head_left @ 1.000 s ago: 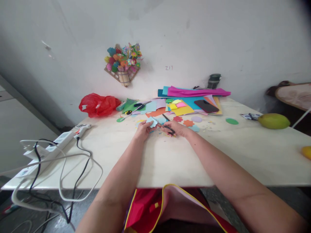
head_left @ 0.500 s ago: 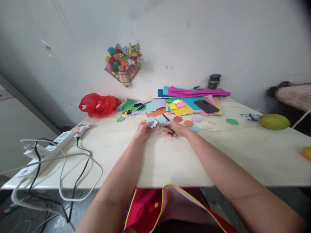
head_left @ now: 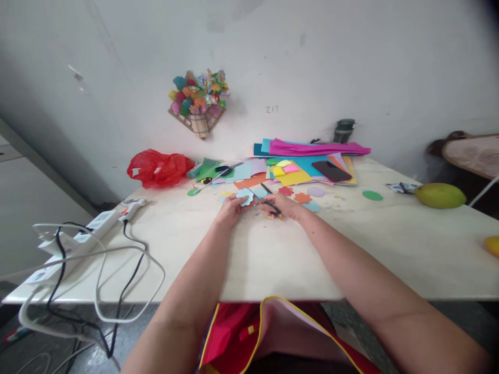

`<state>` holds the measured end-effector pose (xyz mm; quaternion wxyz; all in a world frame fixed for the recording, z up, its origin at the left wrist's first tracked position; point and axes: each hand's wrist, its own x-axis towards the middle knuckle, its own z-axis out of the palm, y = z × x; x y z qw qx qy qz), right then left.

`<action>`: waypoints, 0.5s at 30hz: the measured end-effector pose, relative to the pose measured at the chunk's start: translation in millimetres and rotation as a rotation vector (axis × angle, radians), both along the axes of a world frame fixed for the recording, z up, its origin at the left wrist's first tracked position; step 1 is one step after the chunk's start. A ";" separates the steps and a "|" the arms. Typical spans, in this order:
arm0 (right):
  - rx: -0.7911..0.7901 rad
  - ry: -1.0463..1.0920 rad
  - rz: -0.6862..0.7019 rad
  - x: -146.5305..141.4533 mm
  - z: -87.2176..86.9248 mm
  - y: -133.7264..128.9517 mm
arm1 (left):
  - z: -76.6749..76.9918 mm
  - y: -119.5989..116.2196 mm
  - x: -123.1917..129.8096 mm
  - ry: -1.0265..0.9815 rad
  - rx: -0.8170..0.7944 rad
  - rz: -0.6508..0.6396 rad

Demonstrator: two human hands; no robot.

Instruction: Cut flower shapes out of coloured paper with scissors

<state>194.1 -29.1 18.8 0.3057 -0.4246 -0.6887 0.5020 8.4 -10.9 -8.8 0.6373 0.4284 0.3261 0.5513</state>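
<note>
My left hand [head_left: 233,206] is closed on a light blue paper flower [head_left: 245,196] with a scalloped edge, pinched at its left side. A pair of dark-handled scissors [head_left: 272,207] is in my right hand [head_left: 286,204], its fingers wrapped round the handles. The blades point up and left, with the tips at the flower's right edge; I cannot tell whether they touch it. Just beyond my right hand lie a red paper flower [head_left: 286,191], an orange paper flower [head_left: 302,198] and a lilac paper oval [head_left: 316,191].
Coloured paper sheets [head_left: 298,175] and a phone [head_left: 331,171] lie at the back. A second pair of scissors [head_left: 228,168] rests near a red plastic bag [head_left: 159,169]. Power strips [head_left: 95,228] with loose cables occupy the left. A green-yellow fruit [head_left: 440,195] sits right.
The light blue flower has turned slightly in my left hand and more of its face shows. The scissor blades have shifted a little against its edge. Both arms stay nearly in place.
</note>
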 end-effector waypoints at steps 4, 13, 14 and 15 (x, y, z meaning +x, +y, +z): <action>0.002 0.011 -0.007 0.7 -2.5 2.4 | -2.8 2.0 -0.9 -0.009 0.006 0.016; -0.039 0.030 -0.001 1.6 -6.9 6.1 | -1.6 1.8 0.0 -0.029 0.031 0.037; -0.036 0.034 -0.001 1.6 -6.6 5.8 | -2.1 2.4 -0.1 -0.027 0.026 0.036; -0.034 0.038 0.000 1.6 -6.0 5.1 | -2.7 3.1 -0.3 -0.024 0.024 0.034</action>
